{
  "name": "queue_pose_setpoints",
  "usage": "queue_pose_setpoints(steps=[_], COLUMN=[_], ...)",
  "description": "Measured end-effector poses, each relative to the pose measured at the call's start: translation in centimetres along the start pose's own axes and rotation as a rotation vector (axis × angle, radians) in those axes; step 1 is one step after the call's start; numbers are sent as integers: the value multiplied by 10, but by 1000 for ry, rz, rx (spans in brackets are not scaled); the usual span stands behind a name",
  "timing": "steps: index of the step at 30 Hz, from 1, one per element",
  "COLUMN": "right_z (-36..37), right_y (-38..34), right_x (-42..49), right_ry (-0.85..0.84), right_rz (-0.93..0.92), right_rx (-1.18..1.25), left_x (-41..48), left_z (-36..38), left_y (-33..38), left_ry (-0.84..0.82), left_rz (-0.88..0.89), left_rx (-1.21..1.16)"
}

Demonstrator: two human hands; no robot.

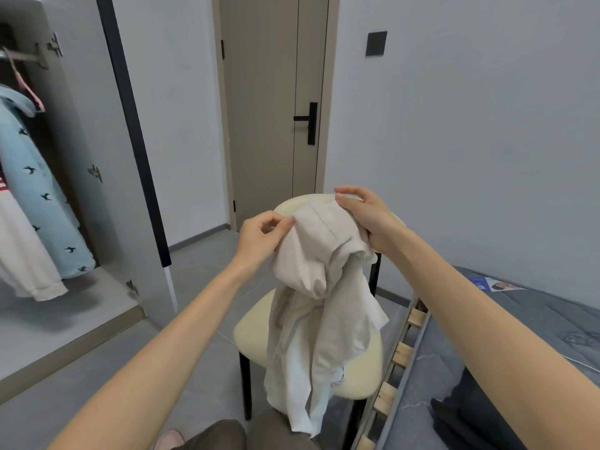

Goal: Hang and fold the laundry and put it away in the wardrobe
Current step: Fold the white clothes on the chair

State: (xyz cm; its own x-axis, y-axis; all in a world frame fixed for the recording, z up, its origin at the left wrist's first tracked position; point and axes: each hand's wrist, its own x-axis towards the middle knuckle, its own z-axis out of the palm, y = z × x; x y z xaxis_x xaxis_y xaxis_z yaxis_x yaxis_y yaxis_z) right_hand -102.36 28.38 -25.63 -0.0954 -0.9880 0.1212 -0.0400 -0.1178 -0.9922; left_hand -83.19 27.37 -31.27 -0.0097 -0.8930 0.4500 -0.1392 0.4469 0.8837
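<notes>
Two bare hands hold up a beige hooded zip jacket (311, 306) over a cream padded chair with black legs (256, 332). Left hand (263, 237) pinches the hood's edge between thumb and fingers; right hand (363, 216) is clamped on the hood's top at the chair back. Farther left, the open grey wardrobe (97, 203) holds a hanging light-blue bird-print garment (42, 196). Beyond stands a closed taupe door (269, 102).

Two hands, left (259, 237) and right (365, 216), one beige hoodie (321, 306), one cream chair (363, 368), two garments hanging in one wardrobe (97, 157): a blue jacket (39, 190), a white shirt (19, 254). One door (269, 108), one bed (503, 336).
</notes>
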Motion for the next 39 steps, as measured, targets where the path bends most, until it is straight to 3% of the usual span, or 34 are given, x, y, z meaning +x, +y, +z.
queue_pose_setpoints(steps=[5, 7, 11, 14, 16, 21, 24, 27, 29, 35, 39], right_z=[-1, -7, -17, -14, -9, 5, 5, 1, -2, 6, 11], right_y=[3, 3, 2, 2, 3, 3, 3, 4, 5, 22, 56], right_x=[-1, 0, 2, 3, 6, 11, 10, 8, 7, -14, -34], right_ry=[12, 44, 73, 81, 97, 123, 122, 114, 66, -202, -202], right_rz=[24, 36, 83, 100, 98, 96, 94, 97, 123, 219, 151], right_rx=[37, 64, 152, 229, 244, 228, 222, 197, 160, 302, 81], left_x=[9, 14, 21, 18, 9, -22, -27, -21, -16, 17, 29], left_z=[-4, -11, -30, -28, -17, 18, 27, 28, 30, 25, 15], left_y=[-2, -8, -27, -27, -14, 23, 28, 30, 33, 36, 28], left_ry=[120, 231, 477, 333, 215, -232, -144, -101, -59, 98, 142], left_rz=[-180, -271, -416, -488, -338, 341, 564, 579, 530, 67, -75], left_rx=[-160, -243, -183, -63, 79, 346, 534, 386, 326, 121, 61])
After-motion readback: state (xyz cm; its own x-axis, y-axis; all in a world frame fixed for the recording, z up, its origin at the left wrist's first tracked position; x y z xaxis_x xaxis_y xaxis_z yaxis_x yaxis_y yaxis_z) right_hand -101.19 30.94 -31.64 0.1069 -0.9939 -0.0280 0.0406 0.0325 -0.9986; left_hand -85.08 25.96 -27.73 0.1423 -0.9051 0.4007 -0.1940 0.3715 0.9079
